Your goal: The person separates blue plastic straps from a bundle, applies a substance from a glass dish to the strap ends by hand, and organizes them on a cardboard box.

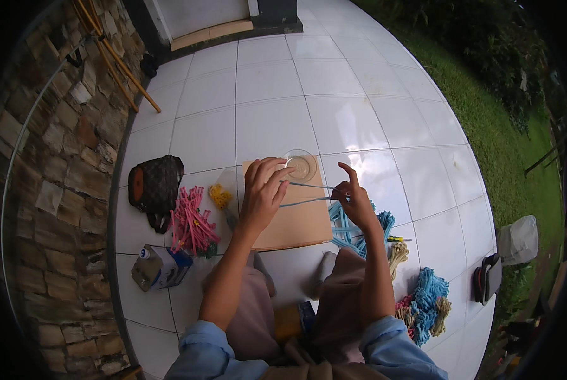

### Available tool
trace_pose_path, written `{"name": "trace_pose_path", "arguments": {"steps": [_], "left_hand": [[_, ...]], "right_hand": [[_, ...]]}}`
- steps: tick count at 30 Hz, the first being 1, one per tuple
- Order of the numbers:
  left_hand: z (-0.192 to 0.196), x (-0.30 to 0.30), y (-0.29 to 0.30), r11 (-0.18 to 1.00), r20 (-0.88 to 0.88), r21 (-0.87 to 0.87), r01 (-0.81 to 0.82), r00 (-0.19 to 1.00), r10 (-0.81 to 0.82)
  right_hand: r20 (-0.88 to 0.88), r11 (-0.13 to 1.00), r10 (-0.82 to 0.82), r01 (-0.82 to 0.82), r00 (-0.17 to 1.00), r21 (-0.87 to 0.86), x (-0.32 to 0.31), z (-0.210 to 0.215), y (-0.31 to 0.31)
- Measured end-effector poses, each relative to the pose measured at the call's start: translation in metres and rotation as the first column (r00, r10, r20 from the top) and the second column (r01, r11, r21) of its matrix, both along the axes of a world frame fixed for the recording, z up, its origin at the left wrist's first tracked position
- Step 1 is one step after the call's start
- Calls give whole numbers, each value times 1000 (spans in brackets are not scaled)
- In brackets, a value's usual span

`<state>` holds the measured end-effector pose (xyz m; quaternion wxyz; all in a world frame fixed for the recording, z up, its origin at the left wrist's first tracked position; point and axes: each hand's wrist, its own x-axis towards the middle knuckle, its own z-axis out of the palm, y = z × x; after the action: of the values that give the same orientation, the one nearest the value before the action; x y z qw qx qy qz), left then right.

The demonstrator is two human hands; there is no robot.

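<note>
A thin blue cord (307,185) is stretched between my two hands, its two strands running side by side above a brown board (294,223). My left hand (262,195) grips the cord at its left end, fingers bent around it. At the other end my right hand (354,201) pinches the strands, with the index finger raised. Beyond my left fingers, a clear glass bowl (300,166) with pale contents stands on the board's far edge. Beneath my right hand lies a heap of light blue cords (342,229), partly hidden by the hand and forearm.
Left of the board lie pink cords (194,221), a bag of yellow pieces (220,195), a brown bag (155,185) and a metal can (161,267). To the right are a yellow screwdriver (397,239), more blue bundles (430,297) and a dark wallet (487,278). A stone wall (61,209) borders the left.
</note>
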<state>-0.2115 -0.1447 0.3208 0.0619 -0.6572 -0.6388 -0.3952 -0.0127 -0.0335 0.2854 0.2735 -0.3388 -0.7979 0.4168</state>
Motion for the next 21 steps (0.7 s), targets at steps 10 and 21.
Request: {"name": "trace_pose_path", "arguments": {"steps": [10, 21], "left_hand": [[-57, 24, 11, 907, 201, -387, 167, 975, -94], [-59, 37, 21, 932, 434, -361, 20, 888, 149]], "right_hand": [[166, 911, -179, 99, 970, 401, -14, -2, -15], [-404, 778, -499, 190, 767, -599, -50, -36, -31]]}}
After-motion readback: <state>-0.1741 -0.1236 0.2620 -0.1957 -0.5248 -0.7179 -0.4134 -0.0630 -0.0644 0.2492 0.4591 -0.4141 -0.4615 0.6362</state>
